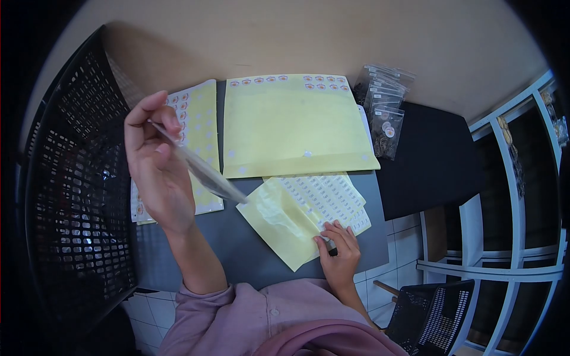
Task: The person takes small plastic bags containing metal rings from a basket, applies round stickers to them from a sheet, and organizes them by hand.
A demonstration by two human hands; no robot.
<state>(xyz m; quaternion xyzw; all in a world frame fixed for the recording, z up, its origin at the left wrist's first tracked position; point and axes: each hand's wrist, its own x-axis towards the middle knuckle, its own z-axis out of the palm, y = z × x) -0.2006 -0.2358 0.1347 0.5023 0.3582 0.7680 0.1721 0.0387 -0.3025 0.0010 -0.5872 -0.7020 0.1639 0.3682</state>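
Note:
My left hand (155, 172) is raised over the left side of the table. Its thumb and fingers pinch the top of a clear plastic bag (208, 175), seen almost edge-on, with something dark inside. Low on the right, my right hand (340, 252) has its thumb and bent fingers closed at the edge of a sheet of small labels (326, 199). Whether a loose label is between those fingertips cannot be made out. The sheet lies at a slant, its bare yellow backing (279, 228) towards me.
A large yellow sheet (297, 124) with rows of round stickers lies behind; more sticker sheets (205, 118) lie left. Filled zip bags (386, 127) overlap at the back right, beside a black surface (430, 160). A tall black basket (80, 178) borders the left; white shelving (516, 178) stands right.

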